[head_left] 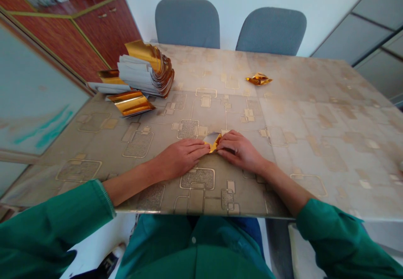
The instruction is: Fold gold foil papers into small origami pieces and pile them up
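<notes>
A small sheet of gold foil paper, partly folded, lies on the table near its front edge; a pale grey underside shows at its far side. My left hand rests low on the tabletop with its fingers close together, their tips holding the paper's left side. From the other side, my right hand pinches the paper's right edge between thumb and bent fingers. The fingertips cover part of the paper, so its exact folds are hidden. Farther back on the right sits a folded gold foil piece, pointed at both ends.
A thick, curled stack of gold foil sheets with white backs stands at the back left. One loose gold sheet lies before it. The patterned tablecloth covers the table. Two grey chairs stand behind, and a wooden cabinet is at left.
</notes>
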Available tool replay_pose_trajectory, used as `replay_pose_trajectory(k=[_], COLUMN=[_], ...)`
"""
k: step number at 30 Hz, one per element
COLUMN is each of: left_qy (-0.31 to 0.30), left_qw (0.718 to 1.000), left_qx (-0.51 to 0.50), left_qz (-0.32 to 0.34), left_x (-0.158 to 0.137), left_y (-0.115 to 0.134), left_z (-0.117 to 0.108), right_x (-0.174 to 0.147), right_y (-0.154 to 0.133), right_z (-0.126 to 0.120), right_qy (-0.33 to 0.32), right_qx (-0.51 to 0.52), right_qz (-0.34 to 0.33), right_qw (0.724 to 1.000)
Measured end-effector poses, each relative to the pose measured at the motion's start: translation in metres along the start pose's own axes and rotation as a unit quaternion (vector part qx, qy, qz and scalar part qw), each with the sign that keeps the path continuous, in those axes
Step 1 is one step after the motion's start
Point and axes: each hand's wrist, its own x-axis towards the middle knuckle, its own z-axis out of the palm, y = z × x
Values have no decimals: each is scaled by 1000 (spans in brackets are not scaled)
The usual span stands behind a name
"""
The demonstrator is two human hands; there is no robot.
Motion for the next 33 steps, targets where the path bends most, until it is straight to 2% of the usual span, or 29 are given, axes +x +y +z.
replay_pose_trajectory(k=[3, 10, 15, 20, 24, 33], left_qy=[-11, -20, -14, -21, -25, -26], left_qw=[1000, 999, 999, 996, 998, 999], left_qx=[-8, -29, -46, -72, -47, -32], left_qz=[-3, -10, -10, -48, -22, -25], left_x=[-3, -7, -6, -4, -3, -6], left_y=[2, 1, 2, 4, 5, 6], left_z=[2, 4, 4, 3, 4, 8], right_x=[4, 9, 11, 11, 9, 6], right_y=[-2, -1, -1, -1, -2, -3], right_z=[2, 6, 8, 13, 16, 28], right_qy=[0, 23, 19, 28, 41, 62], right_qx=[15, 37, 9, -24, -45, -75], right_qz=[16, 104, 71, 75, 83, 75], right_qw=[1000, 994, 997, 996, 995, 992])
